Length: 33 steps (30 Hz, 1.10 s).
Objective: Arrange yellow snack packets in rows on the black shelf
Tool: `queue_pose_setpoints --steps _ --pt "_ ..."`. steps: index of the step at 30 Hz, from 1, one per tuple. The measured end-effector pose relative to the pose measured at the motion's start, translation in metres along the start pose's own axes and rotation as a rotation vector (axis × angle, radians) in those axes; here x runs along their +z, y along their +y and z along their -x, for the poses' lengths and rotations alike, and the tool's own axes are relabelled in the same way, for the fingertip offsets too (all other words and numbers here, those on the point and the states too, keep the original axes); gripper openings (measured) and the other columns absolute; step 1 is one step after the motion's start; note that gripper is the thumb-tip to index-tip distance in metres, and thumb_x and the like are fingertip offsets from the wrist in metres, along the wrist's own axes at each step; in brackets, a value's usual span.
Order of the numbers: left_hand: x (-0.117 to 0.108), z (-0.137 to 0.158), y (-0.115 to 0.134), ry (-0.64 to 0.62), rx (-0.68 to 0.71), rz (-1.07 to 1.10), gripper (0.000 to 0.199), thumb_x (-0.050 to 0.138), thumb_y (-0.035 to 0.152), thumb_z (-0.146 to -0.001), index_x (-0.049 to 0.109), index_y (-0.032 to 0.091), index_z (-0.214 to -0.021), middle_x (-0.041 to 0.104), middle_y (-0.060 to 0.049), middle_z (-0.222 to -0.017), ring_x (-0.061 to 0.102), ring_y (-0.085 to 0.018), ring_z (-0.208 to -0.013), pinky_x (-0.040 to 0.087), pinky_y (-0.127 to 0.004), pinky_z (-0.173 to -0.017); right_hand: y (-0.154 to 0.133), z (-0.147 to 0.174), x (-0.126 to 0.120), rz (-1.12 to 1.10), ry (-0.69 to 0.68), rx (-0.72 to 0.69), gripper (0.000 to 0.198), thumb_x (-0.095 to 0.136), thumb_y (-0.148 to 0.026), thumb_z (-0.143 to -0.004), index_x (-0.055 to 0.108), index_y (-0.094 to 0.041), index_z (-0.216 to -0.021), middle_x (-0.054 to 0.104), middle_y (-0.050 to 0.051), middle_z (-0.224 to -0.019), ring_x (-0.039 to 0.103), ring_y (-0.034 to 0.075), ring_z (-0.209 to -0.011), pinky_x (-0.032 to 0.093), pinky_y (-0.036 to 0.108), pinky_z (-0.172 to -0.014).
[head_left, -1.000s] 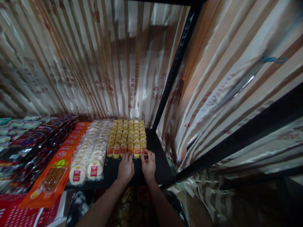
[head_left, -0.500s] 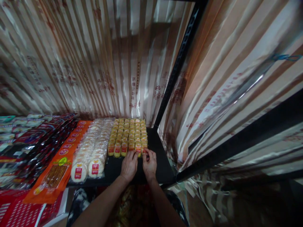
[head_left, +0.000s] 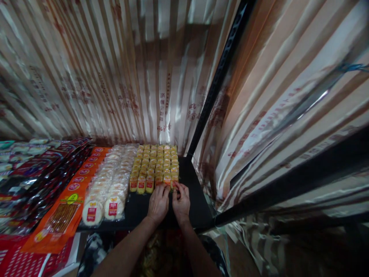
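Small yellow snack packets (head_left: 155, 161) with red labels stand in close rows on a black shelf (head_left: 190, 177). At their front edge my left hand (head_left: 159, 202) has its fingers bent together against a packet in the front row, partly covering it. Beside it, my right hand (head_left: 181, 201) pinches the rightmost front packet (head_left: 174, 181) between thumb and fingers. The fingertips of both hands nearly meet, and they hide the lower parts of these packets.
Left of the yellow packets lie two rows of round white wrapped crackers (head_left: 113, 207), then an orange bag of brown sticks (head_left: 65, 215) and stacked dark red packages (head_left: 52, 169). A red basket (head_left: 25, 254) sits at lower left. A black post (head_left: 213, 96) rises before striped curtains.
Both hands stay at the front row. The right fingers have shifted slightly left, nearer the left hand. The whole view has moved a little.
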<state>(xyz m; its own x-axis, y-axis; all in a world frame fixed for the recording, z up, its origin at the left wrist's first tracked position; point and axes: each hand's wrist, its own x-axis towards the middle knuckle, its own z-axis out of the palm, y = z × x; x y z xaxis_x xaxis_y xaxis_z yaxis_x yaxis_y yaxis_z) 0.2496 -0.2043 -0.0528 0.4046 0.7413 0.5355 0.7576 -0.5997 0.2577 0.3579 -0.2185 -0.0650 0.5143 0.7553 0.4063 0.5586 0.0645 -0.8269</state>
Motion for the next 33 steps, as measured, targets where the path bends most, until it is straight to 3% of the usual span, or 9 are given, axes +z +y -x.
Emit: queue_pose_setpoints --steps 7,12,14,17,22,25,30,33 --pt "0.004 0.003 -0.001 -0.044 0.082 -0.032 0.035 0.038 0.012 -0.084 0.054 0.013 -0.115 0.06 -0.011 -0.113 0.053 -0.022 -0.104 0.046 -0.038 -0.091 0.0 0.0 -0.01 -0.187 0.053 0.104 0.026 0.046 -0.033 -0.079 0.063 -0.018 -0.091 0.058 0.01 -0.099 0.056 0.019 -0.09 0.051 0.032 -0.073" --pt "0.003 0.004 0.0 -0.096 0.114 -0.029 0.042 0.038 0.013 -0.083 0.05 0.016 -0.123 0.056 -0.008 -0.124 0.048 -0.024 -0.115 0.043 -0.04 -0.093 -0.006 -0.02 -0.022 -0.3 0.096 0.307 0.04 0.044 -0.043 -0.081 0.059 -0.017 -0.108 0.058 0.011 -0.111 0.059 0.018 -0.087 0.05 0.032 -0.075" --pt "0.002 0.004 0.001 -0.127 0.138 -0.019 0.045 0.04 0.014 -0.082 0.048 0.018 -0.126 0.052 -0.006 -0.13 0.044 -0.025 -0.12 0.041 -0.04 -0.095 -0.011 -0.037 -0.024 -0.281 0.024 0.237 0.045 0.04 -0.045 -0.084 0.055 -0.019 -0.116 0.054 0.011 -0.123 0.055 0.02 -0.102 0.047 0.034 -0.085" --pt "0.0 0.003 0.002 -0.138 0.158 -0.015 0.049 0.041 0.014 -0.08 0.044 0.018 -0.129 0.046 -0.005 -0.137 0.036 -0.027 -0.127 0.038 -0.042 -0.098 -0.017 -0.07 -0.02 -0.127 -0.05 0.115 0.052 0.033 -0.049 -0.086 0.049 -0.018 -0.125 0.047 0.01 -0.133 0.04 0.021 -0.124 0.03 0.042 -0.105" --pt "0.002 0.002 0.003 -0.133 0.155 -0.032 0.052 0.04 0.013 -0.08 0.041 0.019 -0.132 0.035 -0.003 -0.144 0.027 -0.026 -0.133 0.032 -0.043 -0.103 -0.021 -0.13 0.002 0.193 -0.254 0.009 0.066 0.021 -0.057 -0.087 0.043 -0.014 -0.132 0.028 0.009 -0.147 0.017 0.022 -0.137 0.013 0.042 -0.113" --pt "0.003 0.002 0.002 -0.167 0.155 -0.071 0.053 0.04 0.017 -0.083 0.037 0.021 -0.135 0.026 0.0 -0.148 0.024 -0.028 -0.134 0.029 -0.043 -0.105 -0.024 -0.163 0.02 0.371 -0.426 -0.088 0.068 0.014 -0.057 -0.088 0.035 -0.014 -0.137 0.023 0.007 -0.149 0.007 0.021 -0.139 0.009 0.04 -0.114" --pt "-0.005 -0.002 0.003 -0.217 0.201 -0.137 0.054 0.038 0.033 -0.089 0.024 0.025 -0.141 0.011 0.005 -0.151 0.016 -0.028 -0.137 0.024 -0.041 -0.106 -0.028 -0.205 0.047 0.577 -0.646 -0.203 0.066 0.01 -0.056 -0.089 0.024 -0.019 -0.142 0.018 0.004 -0.151 0.006 0.021 -0.139 0.011 0.042 -0.113" --pt "-0.009 -0.006 0.004 -0.222 0.217 -0.166 0.054 0.033 0.037 -0.091 0.02 0.026 -0.142 0.01 0.005 -0.152 0.013 -0.026 -0.138 0.02 -0.04 -0.108 -0.027 -0.218 0.058 0.666 -0.737 -0.233 0.063 0.013 -0.057 -0.089 0.021 -0.025 -0.142 0.012 0.002 -0.152 0.004 0.025 -0.139 0.013 0.046 -0.112"
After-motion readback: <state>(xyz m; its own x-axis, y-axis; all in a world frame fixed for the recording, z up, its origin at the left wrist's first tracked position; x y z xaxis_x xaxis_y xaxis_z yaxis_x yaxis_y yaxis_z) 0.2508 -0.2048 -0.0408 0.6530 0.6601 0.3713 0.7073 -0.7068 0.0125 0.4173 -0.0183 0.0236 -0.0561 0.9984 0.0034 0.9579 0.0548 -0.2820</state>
